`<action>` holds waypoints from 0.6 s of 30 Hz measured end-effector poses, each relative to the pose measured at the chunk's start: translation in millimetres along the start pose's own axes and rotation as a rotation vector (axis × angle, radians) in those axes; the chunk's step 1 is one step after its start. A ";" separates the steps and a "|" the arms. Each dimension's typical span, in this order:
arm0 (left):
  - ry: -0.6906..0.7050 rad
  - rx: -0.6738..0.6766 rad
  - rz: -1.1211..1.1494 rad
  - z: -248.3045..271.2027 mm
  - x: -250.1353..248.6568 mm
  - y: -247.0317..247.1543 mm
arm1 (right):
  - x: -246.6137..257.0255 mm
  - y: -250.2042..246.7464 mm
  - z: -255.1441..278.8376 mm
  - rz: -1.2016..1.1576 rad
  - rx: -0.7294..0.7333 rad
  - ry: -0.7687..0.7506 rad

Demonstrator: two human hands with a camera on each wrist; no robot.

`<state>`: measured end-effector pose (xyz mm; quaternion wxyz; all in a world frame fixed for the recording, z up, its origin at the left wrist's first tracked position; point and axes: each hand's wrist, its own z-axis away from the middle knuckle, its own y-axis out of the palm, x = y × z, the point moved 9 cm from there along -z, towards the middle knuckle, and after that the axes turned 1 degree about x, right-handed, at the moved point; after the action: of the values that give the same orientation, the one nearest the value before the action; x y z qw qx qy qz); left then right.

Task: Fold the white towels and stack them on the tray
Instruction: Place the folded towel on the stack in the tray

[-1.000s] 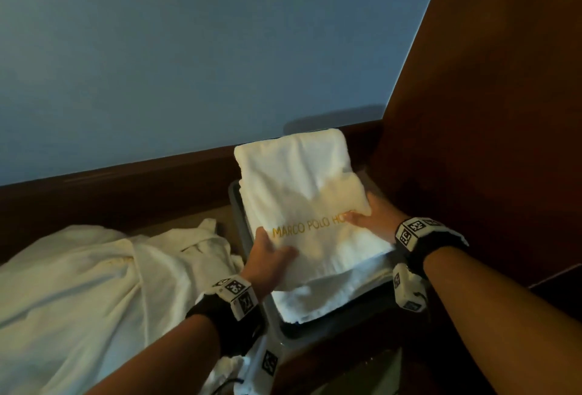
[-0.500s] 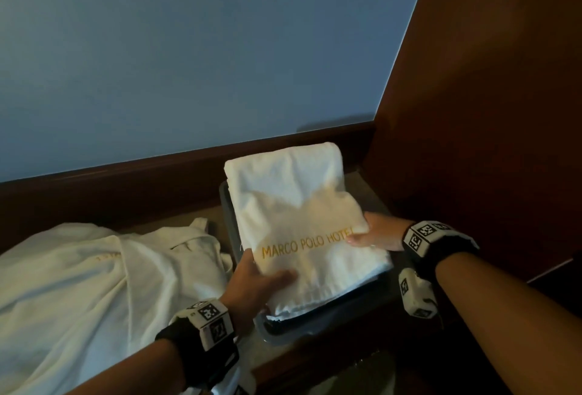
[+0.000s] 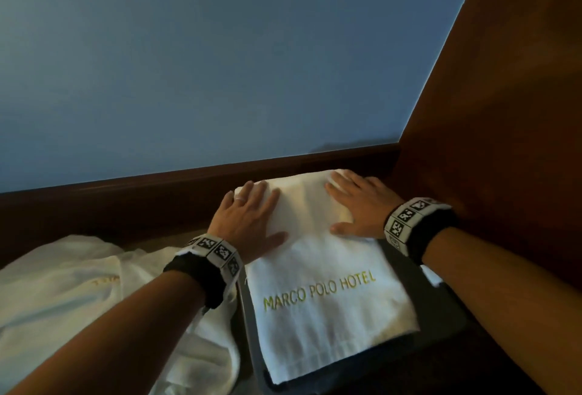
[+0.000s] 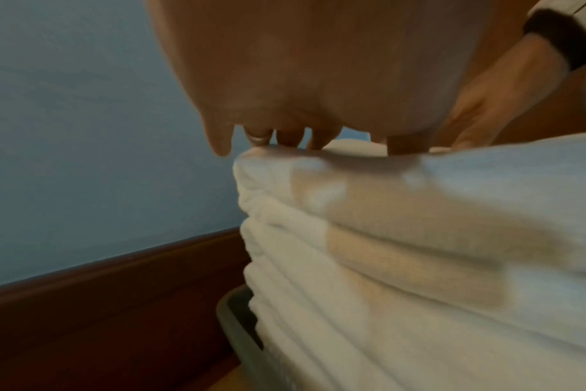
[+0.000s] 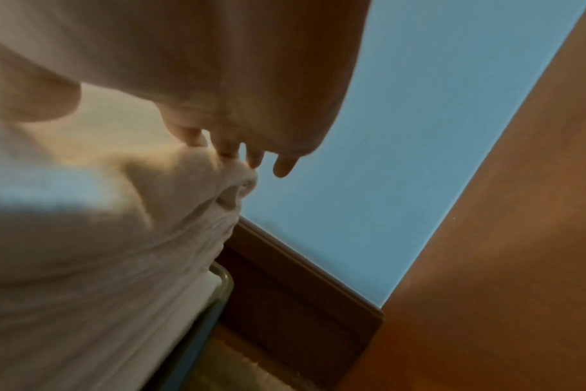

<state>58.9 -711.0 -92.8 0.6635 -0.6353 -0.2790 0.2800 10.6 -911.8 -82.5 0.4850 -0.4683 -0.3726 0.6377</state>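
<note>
Both hands lie flat, fingers straight, on the far end of the top folded towel (image 3: 327, 309) (gold lettering, MARCO POLO HOTEL): left hand (image 3: 248, 224) at its far-left corner, right hand (image 3: 359, 205) at its far-right. It crowns one stack of folded towels (image 4: 385, 277) in the dark tray (image 3: 441, 309). One loose white heap (image 3: 78, 300) lies left on the surface.

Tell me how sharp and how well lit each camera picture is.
Head view: dim but sharp, gold lettering on the folded white towel legible. Left wrist view: soft, towel layers smeared, left hand looming close and shadowed. Right wrist view: blurred, right hand out of focus.
</note>
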 end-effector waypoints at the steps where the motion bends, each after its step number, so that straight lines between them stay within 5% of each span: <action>1: -0.022 0.050 0.014 -8.5 6.3 9.0 | -2.4 7.2 -11.1 0.003 0.042 -0.013; 9: -0.069 0.178 0.169 -38.4 31.1 63.7 | -14.3 55.6 -60.3 -0.083 0.196 -0.069; 18: -0.097 0.138 0.158 -24.6 14.6 55.3 | -6.3 50.8 -31.5 -0.004 0.088 -0.057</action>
<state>85.8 -715.3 -148.8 0.6673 -0.5937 -0.2399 0.3803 27.7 -930.1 -137.1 0.4956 -0.4275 -0.3590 0.6654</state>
